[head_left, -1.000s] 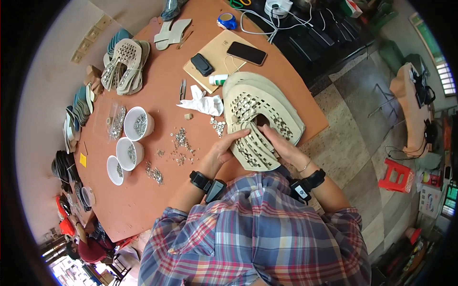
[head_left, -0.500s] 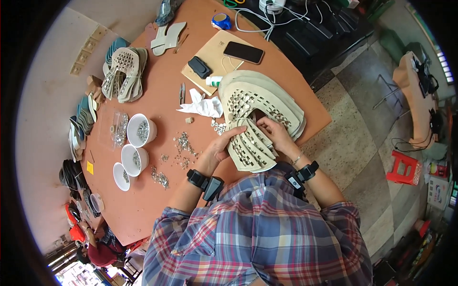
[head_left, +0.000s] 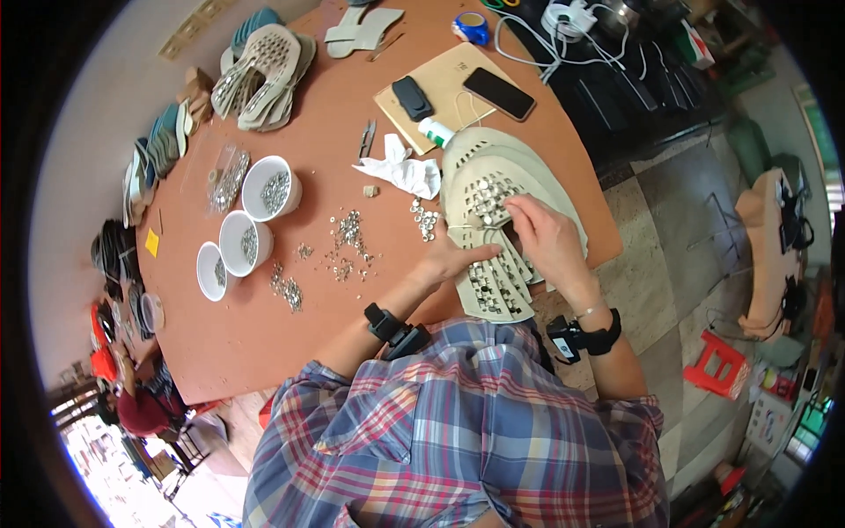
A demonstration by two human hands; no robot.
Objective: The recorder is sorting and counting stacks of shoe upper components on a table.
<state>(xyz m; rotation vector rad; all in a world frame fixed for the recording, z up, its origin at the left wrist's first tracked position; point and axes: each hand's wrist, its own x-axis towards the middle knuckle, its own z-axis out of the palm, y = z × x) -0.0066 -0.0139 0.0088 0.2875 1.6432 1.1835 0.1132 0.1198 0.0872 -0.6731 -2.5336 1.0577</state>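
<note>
A bundle of beige perforated shoe uppers [head_left: 541,176] lies fanned at the table's right edge, tied with a thin cord. My left hand [head_left: 451,261] grips its near part from the left, thumb across the top. On the uppermost piece sits a cluster of round silver studs [head_left: 487,195]. My right hand [head_left: 553,245] hovers over the bundle beside these studs, fingertips pinched together; whatever they may hold is too small to make out. More round studs [head_left: 425,218] lie on the table left of the bundle, close to a crumpled white tissue [head_left: 400,169].
Three white cups [head_left: 271,188] of small metal pieces stand left, near loose heaps [head_left: 349,231]. A phone [head_left: 499,93] and black case [head_left: 411,99] rest on a tan folder [head_left: 444,75]. Another tied upper bundle [head_left: 268,75] lies far left. A person [head_left: 145,407] sits lower left.
My right hand has risen from the bundle's inner opening to the studs on top, fingers pinched. My left hand still grips the bundle. The whole view has shifted.
</note>
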